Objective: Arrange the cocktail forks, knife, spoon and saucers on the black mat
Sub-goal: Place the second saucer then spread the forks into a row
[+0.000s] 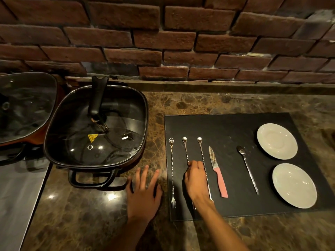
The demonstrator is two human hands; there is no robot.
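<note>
on the rectangular black mat (235, 127) lay three long twisted-stem steel cocktail forks side by side: the left fork (172, 171), the middle fork (186, 151) and the right fork (203, 158). right of them sat the pink-handled knife (218, 175), then the dark steel spoon (247, 168), then two white round saucers, the far saucer (277, 141) and the near saucer (294, 185). the right hand (196, 180) had its fingers curled together, pinching the middle fork's stem. the left hand (144, 193) rested flat on the brown marble counter (81, 214), fingers spread apart.

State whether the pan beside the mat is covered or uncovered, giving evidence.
Covered: a glass lid with a yellow warning sticker sits inside the pan rim.
</note>
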